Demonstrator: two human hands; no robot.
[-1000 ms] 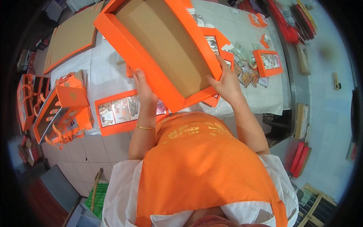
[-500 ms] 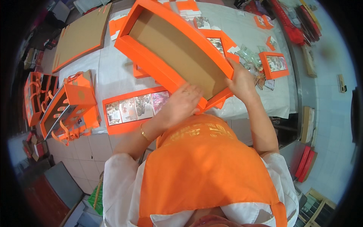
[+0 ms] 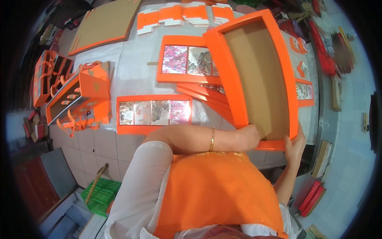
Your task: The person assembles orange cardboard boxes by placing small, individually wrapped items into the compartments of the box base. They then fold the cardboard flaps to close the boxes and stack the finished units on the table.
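Observation:
I hold a long orange box (image 3: pixel 229 75) with a bare brown cardboard inside, tilted up over the right part of the table. My left hand (image 3: pixel 250 136) reaches across my body, its fingers curled over the box's near left corner. At the near right corner my right hand (image 3: pixel 295 145) grips the side wall, thumb on the edge. Left of the box, an orange gift box (image 3: pixel 155 129) displays several landscape-picture panels. Farther back, a similar picture box (image 3: pixel 160 77) is partly covered by the held box, as is a stack of orange boxes (image 3: pixel 211 101) below it.
Orange carrier bags (image 3: pixel 93 93) with ribbon handles stand at the table's left edge. A large brown board (image 3: pixel 101 30) lies behind them. Folded orange-and-white cartons (image 3: pixel 171 16) line the back. A green basket (image 3: pixel 101 195) sits low at the left.
The orange box has swung to the right and turned more lengthwise away from me, both hands moving with it. The picture box behind it shows more. My view has shifted too.

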